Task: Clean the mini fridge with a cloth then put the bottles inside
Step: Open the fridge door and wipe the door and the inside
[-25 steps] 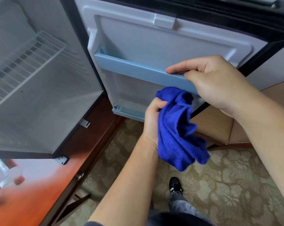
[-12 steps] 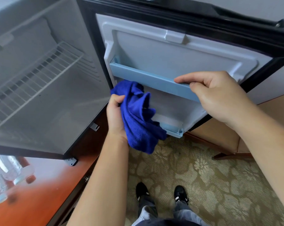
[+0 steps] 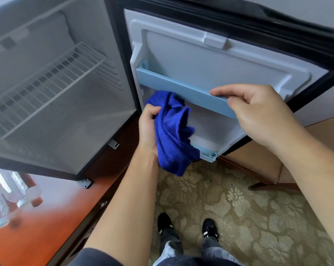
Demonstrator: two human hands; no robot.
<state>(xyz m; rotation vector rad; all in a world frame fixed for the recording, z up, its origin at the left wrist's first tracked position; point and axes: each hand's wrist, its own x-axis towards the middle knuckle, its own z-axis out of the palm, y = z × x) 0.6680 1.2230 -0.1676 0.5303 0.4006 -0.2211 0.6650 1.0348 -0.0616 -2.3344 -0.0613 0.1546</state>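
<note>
**Mini fridge door liner: cloth applied below upper rail; bottles outside the cabinet**

The mini fridge (image 3: 66,112) stands open on a reddish wooden surface (image 3: 52,217). Its cabinet interior is grey and holds one white wire shelf (image 3: 47,87). The door (image 3: 210,62) is swung open to the right of the cabinet, inner liner facing the camera.

The left hand (image 3: 147,131) is closed in a fist around a bunched blue cloth (image 3: 173,131), fingers curled over the upper edge of the fabric. The cloth lies against the lower section of the door liner, just beneath the pale blue upper rail (image 3: 181,89), near the hinge side. Its loose end hangs down past the lower door rail (image 3: 208,153), covering that rail's left part.

The right hand (image 3: 258,112) grips the right end of the upper rail. The forefinger lies flat along the rail's top edge, the thumb presses its front face, and the remaining fingers are folded together behind.

Clear plastic bottles (image 3: 18,191) lie at the lower left on the wooden surface, outside the fridge, below its front corner. They are blurred; their number cannot be determined.

A patterned carpet (image 3: 248,217) covers the floor. Two dark shoes (image 3: 210,227) are visible at the bottom of the view.
</note>
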